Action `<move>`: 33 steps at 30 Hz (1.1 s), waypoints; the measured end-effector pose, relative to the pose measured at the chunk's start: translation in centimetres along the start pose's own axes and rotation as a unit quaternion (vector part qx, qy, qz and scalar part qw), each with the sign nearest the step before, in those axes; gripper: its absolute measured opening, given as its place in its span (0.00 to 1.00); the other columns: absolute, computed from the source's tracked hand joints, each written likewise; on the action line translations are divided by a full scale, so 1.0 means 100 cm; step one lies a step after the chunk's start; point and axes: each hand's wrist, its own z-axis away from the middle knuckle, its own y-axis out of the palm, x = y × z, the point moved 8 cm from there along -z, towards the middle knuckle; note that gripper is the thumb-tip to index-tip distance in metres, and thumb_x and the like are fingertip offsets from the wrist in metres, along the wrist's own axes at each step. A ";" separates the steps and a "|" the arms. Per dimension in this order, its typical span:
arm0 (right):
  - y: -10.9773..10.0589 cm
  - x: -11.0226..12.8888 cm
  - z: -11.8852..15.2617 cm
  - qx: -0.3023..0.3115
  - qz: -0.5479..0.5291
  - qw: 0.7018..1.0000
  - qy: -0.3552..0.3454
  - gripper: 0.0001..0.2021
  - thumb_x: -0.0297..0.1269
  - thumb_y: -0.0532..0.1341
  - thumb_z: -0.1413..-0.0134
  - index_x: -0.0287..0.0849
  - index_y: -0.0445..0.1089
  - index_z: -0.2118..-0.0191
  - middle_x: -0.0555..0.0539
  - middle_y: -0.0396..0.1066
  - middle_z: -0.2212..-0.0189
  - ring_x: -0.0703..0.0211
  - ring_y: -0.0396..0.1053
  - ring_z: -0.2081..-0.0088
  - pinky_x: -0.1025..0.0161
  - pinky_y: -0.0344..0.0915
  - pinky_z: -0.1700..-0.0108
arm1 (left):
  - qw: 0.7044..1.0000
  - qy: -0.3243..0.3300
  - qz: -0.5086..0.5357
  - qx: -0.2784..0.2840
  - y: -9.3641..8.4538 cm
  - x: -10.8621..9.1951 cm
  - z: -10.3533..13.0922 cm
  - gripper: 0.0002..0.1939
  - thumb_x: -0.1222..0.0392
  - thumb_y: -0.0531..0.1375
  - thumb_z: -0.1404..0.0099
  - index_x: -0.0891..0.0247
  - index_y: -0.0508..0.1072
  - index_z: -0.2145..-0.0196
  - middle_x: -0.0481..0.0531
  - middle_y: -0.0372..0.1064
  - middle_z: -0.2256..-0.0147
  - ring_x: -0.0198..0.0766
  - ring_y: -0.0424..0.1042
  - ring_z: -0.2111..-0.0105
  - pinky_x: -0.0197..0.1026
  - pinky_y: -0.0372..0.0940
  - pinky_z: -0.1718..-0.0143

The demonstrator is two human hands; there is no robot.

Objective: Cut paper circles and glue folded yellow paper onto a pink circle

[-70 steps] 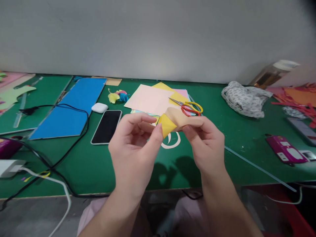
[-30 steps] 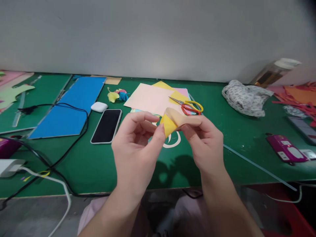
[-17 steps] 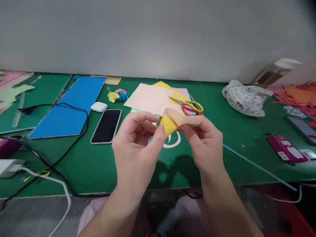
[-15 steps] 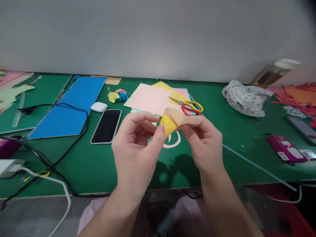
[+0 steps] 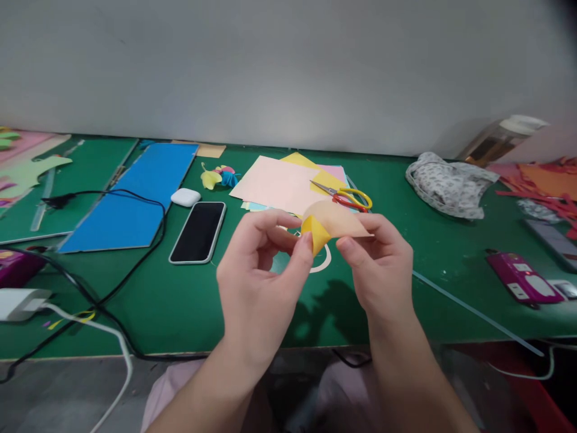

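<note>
My left hand [image 5: 265, 270] pinches a small folded yellow paper [image 5: 317, 233] between thumb and fingers. A pale peach paper piece [image 5: 333, 218] with a rounded edge lies against the yellow one. My right hand [image 5: 383, 264] is closed at the right end of the peach piece, its fingers behind the paper and its thumb at the lower edge. Both papers are held above the green table [image 5: 270, 325]. Behind them, a pale cut-out paper ring [image 5: 325, 260] is partly hidden by my left hand.
Scissors [image 5: 351, 197] lie on stacked coloured paper sheets [image 5: 279, 180]. To the left are a phone [image 5: 198, 233], a white earbud case [image 5: 186, 196], small paper shapes [image 5: 216, 177], a blue board [image 5: 135, 198] and cables [image 5: 90, 291]. Rightward lie a patterned cloth [image 5: 446, 183], a purple device [image 5: 518, 276] and a thin strip [image 5: 478, 313].
Both hands have shifted slightly right in view with the papers. The peach piece has flattened from a curl and reaches further right; my right thumb has moved down off its face.
</note>
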 end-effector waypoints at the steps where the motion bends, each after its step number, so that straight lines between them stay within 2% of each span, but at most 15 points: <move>1: -0.001 0.001 0.000 -0.005 0.008 1.000 0.000 0.07 0.37 0.66 0.49 0.49 0.71 0.63 0.53 0.73 0.67 0.60 0.73 0.63 0.63 0.72 0.61 | 1.000 -0.001 -0.005 0.000 0.000 0.000 0.000 0.09 0.65 0.65 0.45 0.57 0.71 0.66 0.43 0.66 0.74 0.29 0.69 0.75 0.30 0.68 0.74; 13: 0.000 0.009 0.001 -0.012 0.017 0.999 -0.028 0.06 0.32 0.64 0.46 0.49 0.72 0.62 0.53 0.74 0.66 0.62 0.73 0.64 0.65 0.72 0.63 | 1.000 0.001 0.020 0.008 0.001 0.000 0.000 0.09 0.67 0.65 0.45 0.57 0.71 0.66 0.42 0.65 0.76 0.27 0.68 0.76 0.27 0.67 0.75; 21: 0.000 0.010 0.002 -0.011 0.022 0.999 -0.031 0.07 0.32 0.63 0.46 0.50 0.72 0.62 0.53 0.75 0.66 0.60 0.74 0.63 0.64 0.73 0.63 | 1.000 0.000 0.020 0.010 0.002 0.000 -0.002 0.08 0.67 0.64 0.44 0.57 0.71 0.66 0.42 0.65 0.76 0.27 0.68 0.77 0.28 0.67 0.76; 28: 0.001 0.013 0.002 -0.005 0.059 0.997 -0.043 0.05 0.33 0.62 0.45 0.50 0.71 0.62 0.53 0.75 0.66 0.59 0.74 0.63 0.61 0.74 0.62 | 1.000 -0.007 0.021 0.013 0.002 0.002 -0.002 0.07 0.63 0.64 0.43 0.56 0.71 0.66 0.43 0.65 0.76 0.29 0.69 0.78 0.32 0.67 0.77; 33: 0.002 0.016 0.001 0.001 0.046 0.998 -0.052 0.07 0.30 0.62 0.45 0.50 0.72 0.62 0.53 0.75 0.65 0.58 0.74 0.61 0.60 0.74 0.59 | 1.000 -0.005 0.017 0.021 0.002 0.002 -0.002 0.06 0.63 0.64 0.42 0.55 0.71 0.66 0.43 0.66 0.77 0.30 0.69 0.78 0.33 0.66 0.77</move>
